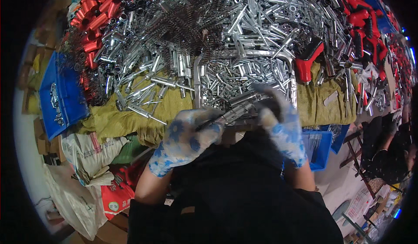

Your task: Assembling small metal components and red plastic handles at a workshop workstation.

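Note:
My left hand (191, 133), in a white glove with blue flower print, is closed around the near end of a shiny metal tube-shaped part (239, 109). The part slants up to the right, above the front of a metal tray (197, 83) filled with small pins, rods and nuts (244, 76). At the part's far end is my right hand (283, 128), in a matching glove. Motion smears its fingers, and I cannot make out whether they touch the part.
Metal tubes and rods (270, 22) heap behind the tray, with dark coil springs (187, 22). Red pieces (96, 17) lie at left; a red-and-black handle (309, 61) lies right of the tray. Blue bins (65, 96) flank the yellow cloth (117, 117). Another person (383, 148) sits at far right.

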Demonstrator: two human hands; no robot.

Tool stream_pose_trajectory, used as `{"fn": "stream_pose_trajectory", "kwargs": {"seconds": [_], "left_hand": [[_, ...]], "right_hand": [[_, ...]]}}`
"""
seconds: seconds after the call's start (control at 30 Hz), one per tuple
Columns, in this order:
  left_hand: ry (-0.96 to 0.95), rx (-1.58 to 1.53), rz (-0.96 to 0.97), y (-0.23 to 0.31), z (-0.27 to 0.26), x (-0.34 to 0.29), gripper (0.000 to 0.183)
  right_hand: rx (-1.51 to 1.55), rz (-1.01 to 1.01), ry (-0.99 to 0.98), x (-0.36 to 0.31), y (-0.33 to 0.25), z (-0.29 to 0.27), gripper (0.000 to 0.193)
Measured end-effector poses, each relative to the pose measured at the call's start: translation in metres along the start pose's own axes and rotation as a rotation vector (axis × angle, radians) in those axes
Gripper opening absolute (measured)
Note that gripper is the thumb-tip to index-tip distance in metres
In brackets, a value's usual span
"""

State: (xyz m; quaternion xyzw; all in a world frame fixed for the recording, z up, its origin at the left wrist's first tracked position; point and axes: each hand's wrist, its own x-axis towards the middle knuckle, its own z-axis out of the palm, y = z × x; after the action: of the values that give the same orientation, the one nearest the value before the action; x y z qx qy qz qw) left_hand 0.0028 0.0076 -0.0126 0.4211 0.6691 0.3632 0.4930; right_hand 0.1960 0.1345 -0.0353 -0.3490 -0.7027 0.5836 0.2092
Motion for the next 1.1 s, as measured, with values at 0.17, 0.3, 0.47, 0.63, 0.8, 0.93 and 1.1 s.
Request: {"fn": "stream_pose_trajectory", "kwargs": {"seconds": [0.17, 0.3, 0.47, 0.63, 0.8, 0.93, 1.1], "left_hand": [[-0.008, 0.060, 0.042, 0.013, 0.011, 0.006, 0.031], [-0.029, 0.168, 0.085, 0.013, 0.003, 0.002, 0.031], [0.120, 0.430, 0.478, 0.012, -0.008, 0.000, 0.027], [-0.039, -0.080, -0.102, 0.014, -0.009, 0.000, 0.025], [-0.045, 0.174, 0.126, 0.007, -0.016, -0.003, 0.025], [-0.098, 0.219, 0.171, -0.003, -0.017, -0.001, 0.026], [-0.021, 0.555, 0.640, -0.010, -0.020, -0.007, 0.011]], "right_hand": [[0.237, 0.145, -0.106, 0.004, 0.017, 0.006, 0.037], [0.347, 0.206, 0.379, 0.013, 0.033, -0.029, 0.040], [0.516, -0.009, 0.615, 0.018, 0.043, -0.075, 0.040], [0.192, -0.062, 0.277, 0.004, 0.035, -0.050, 0.036], [-0.737, -0.232, -0.212, 0.008, 0.008, -0.026, 0.045], [-0.992, -0.346, -0.225, 0.010, -0.008, -0.020, 0.050], [-1.154, -0.453, -0.214, 0.011, -0.015, -0.012, 0.046]]}}
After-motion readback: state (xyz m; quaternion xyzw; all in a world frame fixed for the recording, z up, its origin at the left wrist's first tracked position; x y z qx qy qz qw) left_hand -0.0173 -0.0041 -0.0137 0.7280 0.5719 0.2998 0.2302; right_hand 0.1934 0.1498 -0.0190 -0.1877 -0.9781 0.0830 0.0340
